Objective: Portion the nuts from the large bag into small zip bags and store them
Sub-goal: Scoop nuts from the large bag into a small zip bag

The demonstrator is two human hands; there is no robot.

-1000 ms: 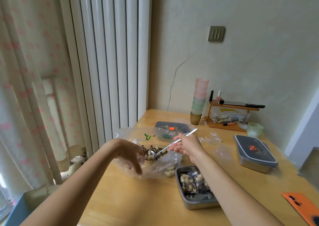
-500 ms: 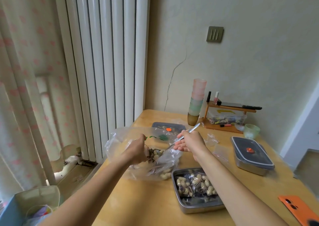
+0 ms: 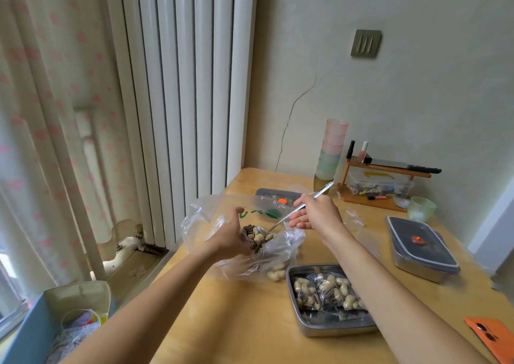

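A large clear plastic bag (image 3: pixel 211 219) of peanuts and seeds lies on the wooden table (image 3: pixel 244 324). My left hand (image 3: pixel 232 238) is inside the bag's mouth and grips a small zip bag there, mostly hidden by my fingers. My right hand (image 3: pixel 315 213) pinches a metal spoon (image 3: pixel 281 220); its bowl, heaped with nuts (image 3: pixel 257 234), sits right beside my left hand. An open steel tin (image 3: pixel 314 327) in front of the bag holds several filled small bags (image 3: pixel 325 291).
A lidded steel tin (image 3: pixel 420 246) stands at the right, another lidded tin (image 3: pixel 278 196) behind the bag. Empty zip bags (image 3: pixel 354 219) lie between them. Stacked cups (image 3: pixel 332 149), a wooden rack (image 3: pixel 372 185), a green bowl (image 3: pixel 421 208), an orange phone (image 3: pixel 492 336) and a blue bin (image 3: pixel 52 322) surround the area.
My left hand has gone from hanging over the bag to reaching inside its mouth. The spoon with its nuts has stayed in the bag, close to that hand. The camera view shifted slightly.
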